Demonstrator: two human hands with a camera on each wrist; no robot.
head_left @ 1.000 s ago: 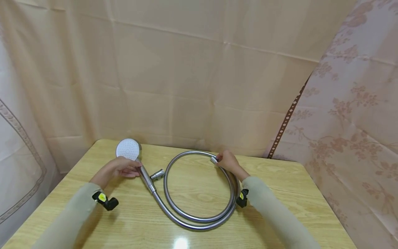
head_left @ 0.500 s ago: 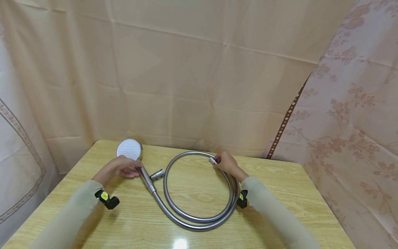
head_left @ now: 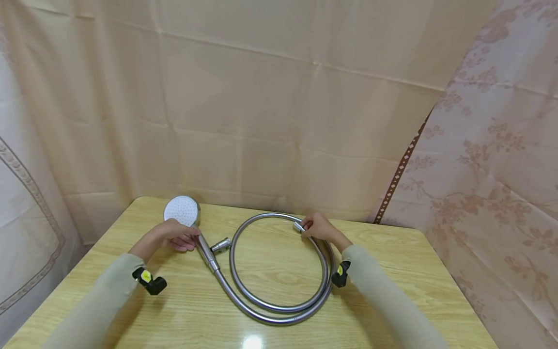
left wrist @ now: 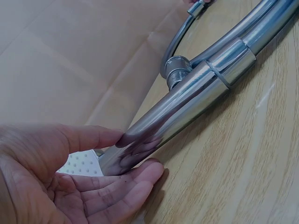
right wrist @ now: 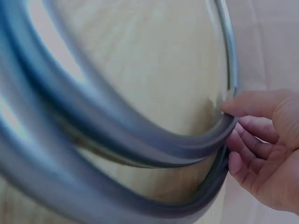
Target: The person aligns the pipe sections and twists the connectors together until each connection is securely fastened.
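A chrome shower head [head_left: 180,210] with a white nozzle face lies at the back left of the table. My left hand [head_left: 173,233] holds its handle [left wrist: 168,114] near the neck, thumb side above and fingers along the underside in the left wrist view. From the handle's lower end, a metal shower hose [head_left: 279,320] runs into a coil on the wood. My right hand [head_left: 320,228] pinches the coil at the back right, beside a silver end fitting [head_left: 298,226]. The right wrist view shows its fingertips on the hose, with the foreground loops blurred.
A short chrome fitting [head_left: 221,245] sits between the handle and the coil. Beige cloth [head_left: 244,121] hangs behind the wood-grain table [head_left: 392,271], with floral cloth [head_left: 492,194] at the right. Black wrist cameras [head_left: 150,281] are strapped over the sleeves.
Both hands keep their holds on the shower head and the hose. Only very slight shifts show, and the coil keeps its shape.
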